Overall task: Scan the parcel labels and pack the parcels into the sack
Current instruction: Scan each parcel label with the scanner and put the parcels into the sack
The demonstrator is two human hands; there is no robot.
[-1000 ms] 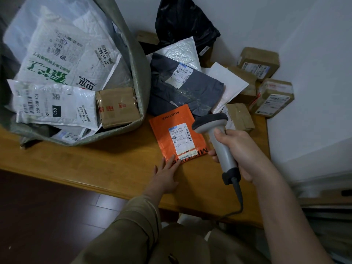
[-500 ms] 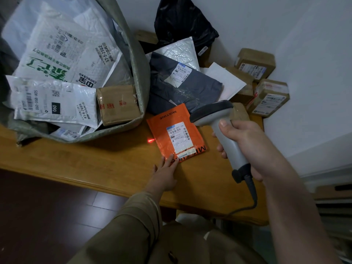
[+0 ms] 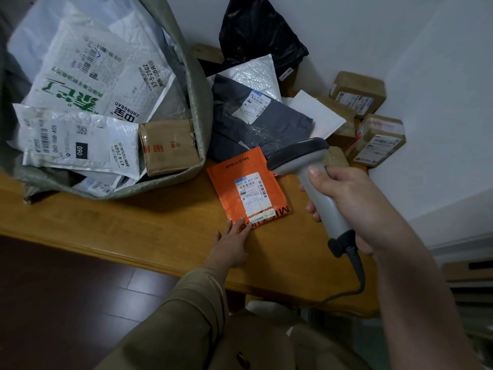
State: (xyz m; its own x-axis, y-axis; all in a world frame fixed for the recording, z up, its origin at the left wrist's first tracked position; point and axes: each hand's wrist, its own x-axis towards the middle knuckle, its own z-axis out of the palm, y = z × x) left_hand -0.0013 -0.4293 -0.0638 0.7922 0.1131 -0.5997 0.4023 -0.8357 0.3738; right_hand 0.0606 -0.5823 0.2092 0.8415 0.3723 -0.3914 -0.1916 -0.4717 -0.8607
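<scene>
Orange parcel (image 3: 248,189) lies flat on the tabletop (image 3: 149,236) beside the sack (image 3: 198,102), looking thin, light and floppy to me, my left hand (image 3: 231,247) pressing its near corner with straight fingers, my right hand (image 3: 354,206) gripping the scanner (image 3: 306,166) over it.

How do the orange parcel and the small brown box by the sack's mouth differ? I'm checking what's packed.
The orange parcel is a flat pouch; the brown box is a taped carton. The orange parcel lies on the table, with the left hand touching its near edge; the brown box sits inside the sack. Only the orange parcel shows a white label.
</scene>
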